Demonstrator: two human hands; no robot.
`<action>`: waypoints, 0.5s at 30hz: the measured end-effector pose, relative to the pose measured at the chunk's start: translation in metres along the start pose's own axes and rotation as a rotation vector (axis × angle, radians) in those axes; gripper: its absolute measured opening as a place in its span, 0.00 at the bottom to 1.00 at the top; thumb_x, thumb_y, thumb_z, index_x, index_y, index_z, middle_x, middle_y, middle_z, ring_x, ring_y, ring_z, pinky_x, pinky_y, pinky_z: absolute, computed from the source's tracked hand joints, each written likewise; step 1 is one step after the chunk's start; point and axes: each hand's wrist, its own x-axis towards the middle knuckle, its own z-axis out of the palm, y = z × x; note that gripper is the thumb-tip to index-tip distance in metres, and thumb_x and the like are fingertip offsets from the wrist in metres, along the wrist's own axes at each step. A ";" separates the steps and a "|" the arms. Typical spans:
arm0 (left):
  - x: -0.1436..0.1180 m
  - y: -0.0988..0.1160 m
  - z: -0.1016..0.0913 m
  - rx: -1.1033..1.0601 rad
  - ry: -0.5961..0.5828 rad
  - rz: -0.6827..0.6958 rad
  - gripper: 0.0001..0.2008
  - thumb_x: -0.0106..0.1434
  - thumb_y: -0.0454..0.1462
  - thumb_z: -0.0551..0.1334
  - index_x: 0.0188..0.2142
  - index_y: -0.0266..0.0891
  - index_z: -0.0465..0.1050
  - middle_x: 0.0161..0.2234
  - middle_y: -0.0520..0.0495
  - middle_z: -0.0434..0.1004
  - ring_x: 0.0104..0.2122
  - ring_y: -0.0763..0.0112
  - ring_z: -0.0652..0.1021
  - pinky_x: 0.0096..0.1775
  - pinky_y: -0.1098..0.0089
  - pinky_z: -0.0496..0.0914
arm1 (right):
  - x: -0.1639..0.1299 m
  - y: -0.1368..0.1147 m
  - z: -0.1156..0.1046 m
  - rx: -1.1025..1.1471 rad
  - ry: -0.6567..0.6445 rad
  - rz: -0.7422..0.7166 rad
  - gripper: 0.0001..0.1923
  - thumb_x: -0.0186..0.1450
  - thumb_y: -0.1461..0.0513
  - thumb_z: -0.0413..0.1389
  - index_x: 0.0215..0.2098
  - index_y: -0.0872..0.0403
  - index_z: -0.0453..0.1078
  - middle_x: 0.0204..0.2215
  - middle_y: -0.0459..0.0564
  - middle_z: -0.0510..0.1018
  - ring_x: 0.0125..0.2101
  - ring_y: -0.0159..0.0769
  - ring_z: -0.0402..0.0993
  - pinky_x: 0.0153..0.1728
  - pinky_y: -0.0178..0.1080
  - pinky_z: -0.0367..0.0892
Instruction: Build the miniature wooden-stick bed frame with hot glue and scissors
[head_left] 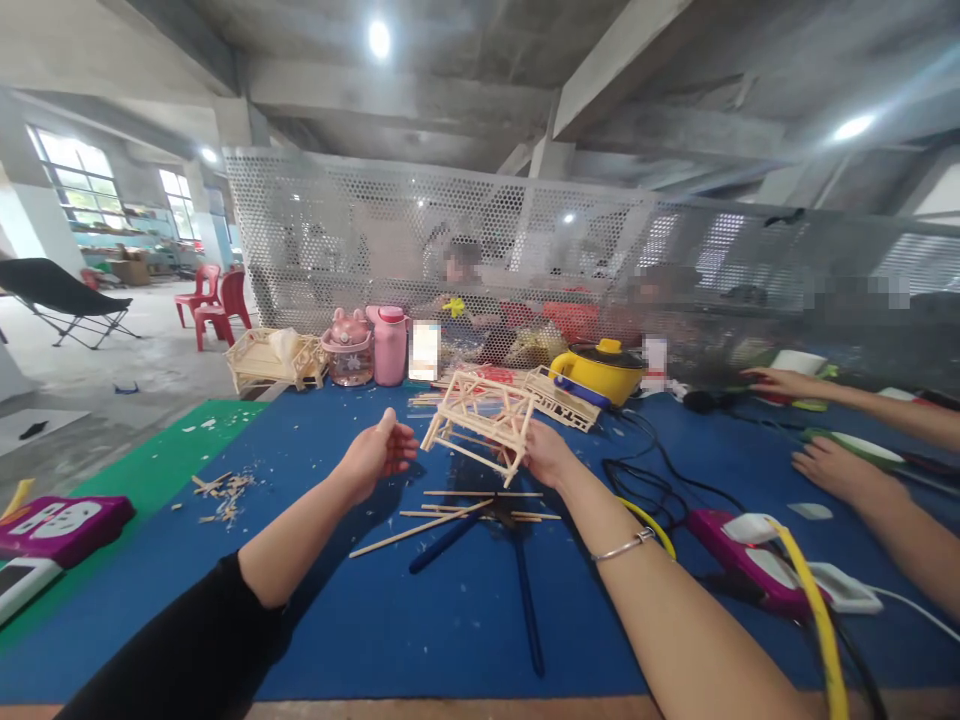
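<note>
My right hand (pixel 546 452) grips the right end of a small wooden stick frame (pixel 486 418), holding it tilted above the blue table. To its left, my left hand (pixel 381 452) is apart from the frame, fingers spread and nothing in them. Below lie several thin wooden sticks (pixel 382 542), and across them a pair of pliers with dark blue handles (pixel 529 610). Behind the held frame more sticks and a second flat wooden piece (pixel 564 400) rest on the table.
A wooden model (pixel 274 362), a pink jug (pixel 389 350) and a yellow pot (pixel 600 370) line the mesh divider (pixel 360 220). Wood scraps (pixel 226 492) lie left. A purple power strip (pixel 739 560) with cables is right, near a co-worker's hands (pixel 840 468).
</note>
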 end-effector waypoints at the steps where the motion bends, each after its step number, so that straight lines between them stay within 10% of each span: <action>1: -0.007 -0.001 0.005 -0.037 -0.082 -0.025 0.26 0.65 0.52 0.46 0.32 0.33 0.69 0.32 0.39 0.77 0.29 0.68 0.77 0.33 0.69 0.71 | -0.002 -0.001 -0.001 0.023 -0.005 -0.006 0.13 0.63 0.54 0.49 0.35 0.54 0.70 0.26 0.50 0.78 0.26 0.36 0.74 0.27 0.37 0.70; 7: -0.041 -0.001 0.013 -0.368 -0.395 -0.167 0.18 0.64 0.47 0.56 0.32 0.32 0.72 0.24 0.47 0.74 0.21 0.77 0.75 0.26 0.75 0.71 | 0.000 0.000 0.003 0.123 0.011 -0.047 0.15 0.60 0.51 0.52 0.37 0.53 0.71 0.33 0.52 0.80 0.34 0.40 0.76 0.32 0.39 0.71; 15: -0.035 -0.005 0.017 -0.420 -0.177 -0.043 0.11 0.69 0.39 0.52 0.35 0.36 0.69 0.28 0.51 0.74 0.24 0.84 0.73 0.29 0.82 0.70 | -0.002 -0.014 0.010 0.226 0.116 -0.055 0.24 0.68 0.48 0.37 0.57 0.48 0.55 0.58 0.55 0.66 0.55 0.39 0.65 0.47 0.42 0.67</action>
